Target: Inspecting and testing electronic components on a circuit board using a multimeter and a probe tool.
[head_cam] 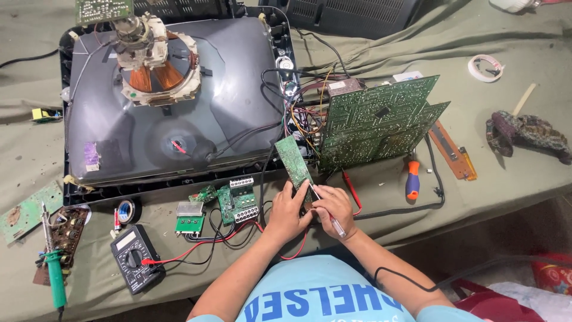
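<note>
With our left hand [288,210] gripping the small green board [295,162] and our right hand [334,207] pinching a screwdriver [326,210], we risk the tip slipping across its components.

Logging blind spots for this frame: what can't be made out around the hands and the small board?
Head view only:
- Lower end of the small green board: covered by the left hand.
- Tool tip in the right hand: too small, contact unclear.
- Soldering iron: cable cut off by the bottom edge.
</note>
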